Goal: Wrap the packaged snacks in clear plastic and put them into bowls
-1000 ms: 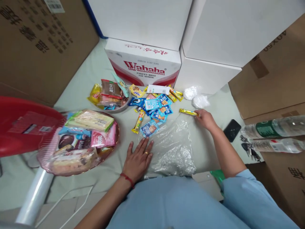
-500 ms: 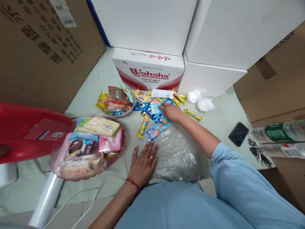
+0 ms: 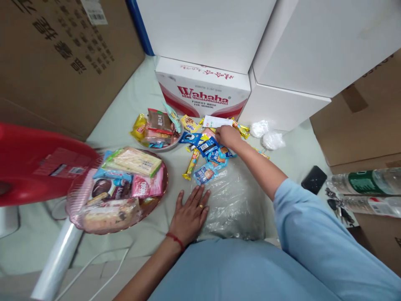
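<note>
From where I stand, the step in hand appears to be sorting through loose snacks by touch. The right hand (image 3: 229,137) is over the far side of a heap of small blue foil packets (image 3: 209,146), its fingers bent downward beside a flat white wrapper (image 3: 216,121). Whether they grip anything cannot be determined; the fingertips are largely hidden. The next move, in my judgement, calls for a pinch on a single packet, clear of its neighbours. The left hand (image 3: 190,211) is open, palm down, fingers spread, holding nothing; it lies at the left edge of a crinkled clear plastic bag (image 3: 234,205), just below the nearest blue packet.
</note>
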Motion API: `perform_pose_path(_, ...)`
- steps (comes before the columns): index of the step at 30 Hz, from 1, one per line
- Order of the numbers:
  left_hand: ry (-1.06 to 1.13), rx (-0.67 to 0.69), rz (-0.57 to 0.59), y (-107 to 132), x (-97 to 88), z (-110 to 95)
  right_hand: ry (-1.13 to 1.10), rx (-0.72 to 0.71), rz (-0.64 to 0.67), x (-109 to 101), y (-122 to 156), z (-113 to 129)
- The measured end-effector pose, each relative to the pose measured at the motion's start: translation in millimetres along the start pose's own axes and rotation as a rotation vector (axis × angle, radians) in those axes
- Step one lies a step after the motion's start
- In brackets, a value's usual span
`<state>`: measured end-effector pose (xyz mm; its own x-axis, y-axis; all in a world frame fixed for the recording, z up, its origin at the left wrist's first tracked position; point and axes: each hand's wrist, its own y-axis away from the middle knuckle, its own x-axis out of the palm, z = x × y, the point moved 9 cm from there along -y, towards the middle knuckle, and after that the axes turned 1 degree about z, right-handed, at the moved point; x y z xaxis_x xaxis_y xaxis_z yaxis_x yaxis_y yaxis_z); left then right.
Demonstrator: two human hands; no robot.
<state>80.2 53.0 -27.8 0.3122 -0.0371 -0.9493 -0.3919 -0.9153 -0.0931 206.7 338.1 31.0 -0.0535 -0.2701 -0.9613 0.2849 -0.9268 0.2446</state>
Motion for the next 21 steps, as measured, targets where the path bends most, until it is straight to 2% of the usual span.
perform_pose_path(4, 0.005, -0.004, 0.011, 0, -0.2, -1, -0.014, 0.079, 0.014, 15, -19, 22)
perform_pose_path(7, 0.018, -0.013, 0.013, 0, -0.5, 0, -0.033, 0.136, 0.019, 21, -20, 18)
perform_pose_path(10, 0.022, -0.020, 0.022, -1, -0.5, 0, -0.051, 0.163, -0.003, 19, -13, 8)
perform_pose_path(14, 0.021, -0.013, 0.021, -1, -1.3, -1, -0.093, 0.148, -0.108, -4, 6, -14)
perform_pose_path(19, 0.008, -0.008, -0.019, 1, -1.2, 0, -0.129, 0.049, -0.445, -56, 58, -53)
perform_pose_path(21, -0.003, -0.002, -0.034, 2, -0.8, 1, -0.271, -0.038, -0.429, -60, 85, -63)
